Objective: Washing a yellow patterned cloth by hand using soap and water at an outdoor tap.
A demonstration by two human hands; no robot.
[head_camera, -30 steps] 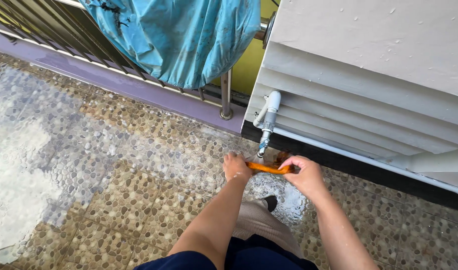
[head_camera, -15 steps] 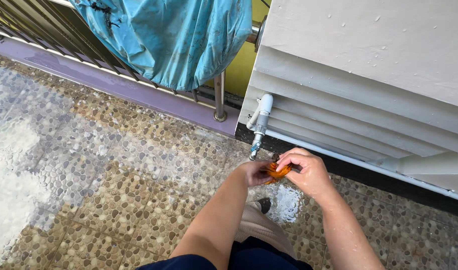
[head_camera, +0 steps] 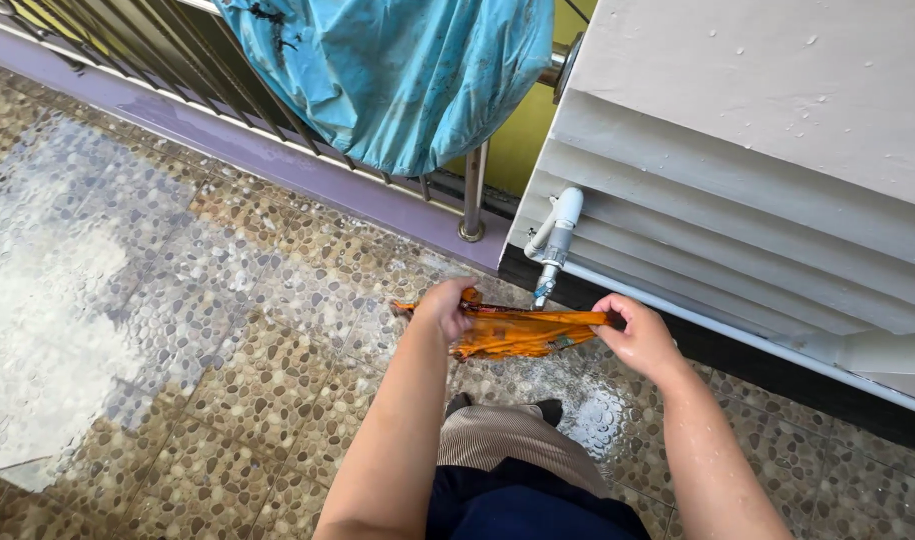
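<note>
Both arms were bare from the wrist up to the picture's lower edge, with no sleeves, watch, rings or bands to be seen. The left hand [head_camera: 445, 305] and the right hand [head_camera: 632, 335] wore no gloves. The right forearm glistened with drops of water. Below the arms, a dark navy garment [head_camera: 527, 505] covered the body. One leg showed beyond it in ribbed beige trousers [head_camera: 512, 440], ending in a dark shoe [head_camera: 549, 410] at the toe.
</note>
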